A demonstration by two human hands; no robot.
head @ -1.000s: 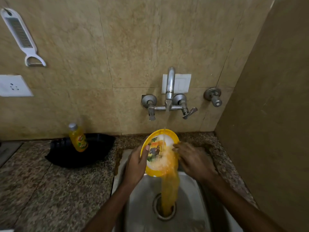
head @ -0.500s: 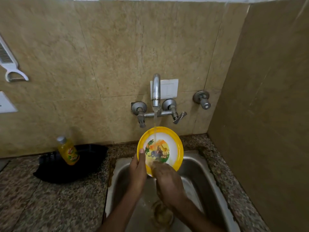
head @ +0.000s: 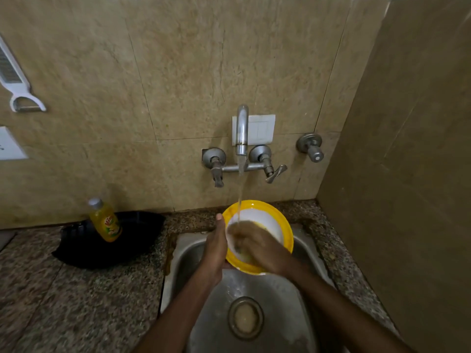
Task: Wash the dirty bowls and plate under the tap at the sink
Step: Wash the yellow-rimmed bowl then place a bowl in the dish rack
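Note:
A yellow-rimmed plate (head: pixel 274 217) with a white centre is held tilted over the steel sink (head: pixel 260 289), under the running tap (head: pixel 241 128). My left hand (head: pixel 215 247) grips its left rim, thumb on the front edge. My right hand (head: pixel 257 247) lies flat across the plate's face, blurred by motion, covering the printed picture. A thin stream of water falls onto the plate and my right hand.
A yellow dish-soap bottle (head: pixel 105 220) stands on a black tray (head: pixel 132 240) on the granite counter (head: pixel 76 301) left of the sink. A white peeler (head: pixel 15 82) hangs on the tiled wall. A side wall closes in on the right.
The orange dirty water has drained away. My right hand moved from the plate's right edge down to its lower rim, then up across its face. The view moved closer.

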